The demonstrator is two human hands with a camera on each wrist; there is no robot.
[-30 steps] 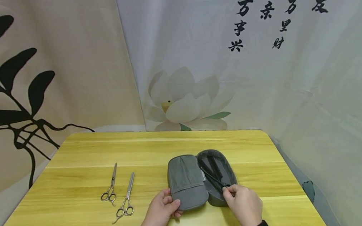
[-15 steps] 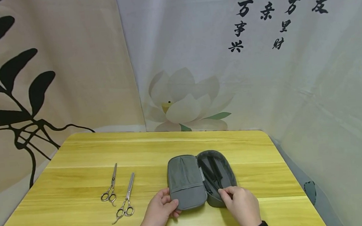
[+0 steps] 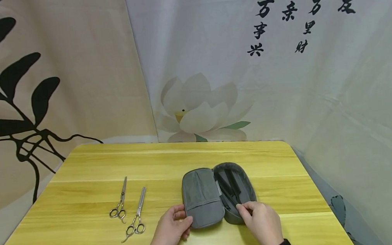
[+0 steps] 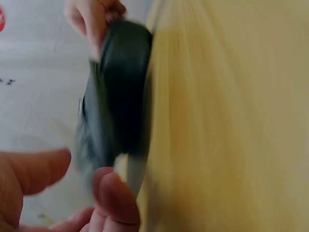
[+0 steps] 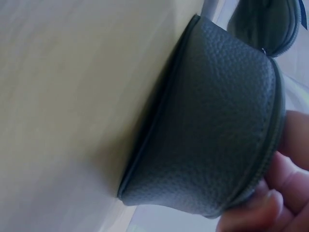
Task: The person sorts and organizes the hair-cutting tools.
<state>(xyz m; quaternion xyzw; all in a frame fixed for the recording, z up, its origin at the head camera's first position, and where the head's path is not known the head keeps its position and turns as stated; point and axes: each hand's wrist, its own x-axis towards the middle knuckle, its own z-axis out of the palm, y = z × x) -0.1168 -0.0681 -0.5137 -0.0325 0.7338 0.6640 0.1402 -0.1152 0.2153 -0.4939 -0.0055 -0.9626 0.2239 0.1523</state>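
Note:
An unzipped grey case [image 3: 203, 194] lies spread on the table, its flat pocketed lid at left and its deeper half [image 3: 247, 190] at right. Two slender black tools [image 3: 225, 188] rest in the deep half; their exact kind is unclear. My right hand [image 3: 263, 223] reaches over the near rim, thumb and fingers pinched at the tools' near ends; what lies between the fingertips is hidden. At the lid's lower left corner is my left hand [image 3: 170, 230]. The left wrist view shows a gap between its thumb [image 4: 41, 169] and fingers, the case beyond them.
To the left on the wooden table [image 3: 87, 241] lie silver scissors [image 3: 122, 201] and silver thinning shears [image 3: 137, 217], both pointing away. A printed cloth [image 3: 203, 40] hangs behind the table's far edge.
The slanting black tool has been lowered into the deep half, alongside the other. My right hand shifted slightly left with it. The left hand has drawn back a little from the lid's edge.

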